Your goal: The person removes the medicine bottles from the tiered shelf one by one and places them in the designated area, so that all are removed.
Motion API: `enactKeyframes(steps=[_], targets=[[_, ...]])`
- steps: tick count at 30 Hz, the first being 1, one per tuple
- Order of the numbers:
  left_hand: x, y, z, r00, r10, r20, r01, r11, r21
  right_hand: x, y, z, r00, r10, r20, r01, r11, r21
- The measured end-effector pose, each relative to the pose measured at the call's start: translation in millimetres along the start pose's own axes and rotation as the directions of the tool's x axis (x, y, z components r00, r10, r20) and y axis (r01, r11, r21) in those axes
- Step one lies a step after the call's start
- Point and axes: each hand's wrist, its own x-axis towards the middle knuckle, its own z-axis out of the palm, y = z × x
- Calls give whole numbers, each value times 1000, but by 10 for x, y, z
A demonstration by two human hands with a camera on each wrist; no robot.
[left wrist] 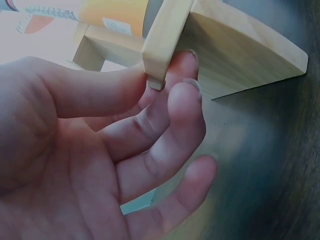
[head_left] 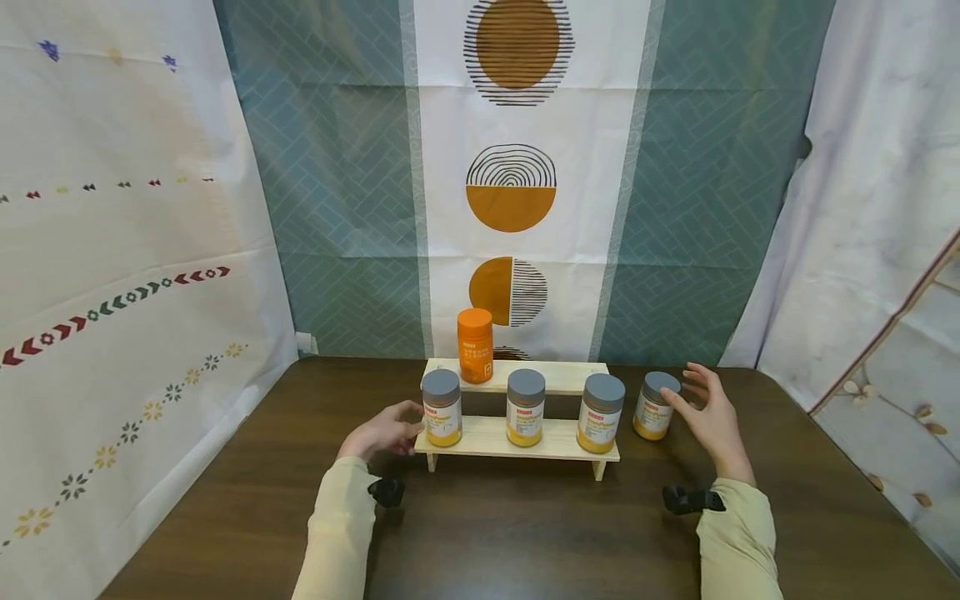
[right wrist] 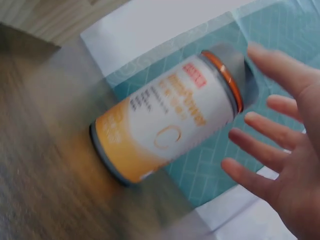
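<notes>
My left hand (head_left: pixel 387 429) grips the left end of a two-tier wooden rack (head_left: pixel 558 446). In the left wrist view, the thumb and fingertips pinch the edge of the rack's board (left wrist: pixel 162 37). Three jars with grey lids and white-and-yellow labels stand along the lower tier: a left jar (head_left: pixel 442 421), a middle jar (head_left: pixel 525 421) and a right jar (head_left: pixel 600 425). A similar jar (head_left: pixel 652 417) stands upright on the table, right of the rack. Beside its lid is my right hand (head_left: pixel 712 417), fingers spread. The thumb is close to the lid (right wrist: pixel 230 60); I cannot tell whether they touch.
An orange bottle (head_left: pixel 476 354) stands on the upper tier, towards its left end. The dark wooden table (head_left: pixel 510 525) reaches a patterned cloth backdrop (head_left: pixel 352 208). White cloths hang along the left side (head_left: pixel 150 233) and right side (head_left: pixel 862 208).
</notes>
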Motion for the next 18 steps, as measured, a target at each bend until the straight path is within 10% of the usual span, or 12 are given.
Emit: enactKeyframes(steps=[18], targets=[[-2, -1, -18, 999, 31, 34, -32, 999, 7, 29, -375, 17, 989, -124, -78, 114, 986, -120]])
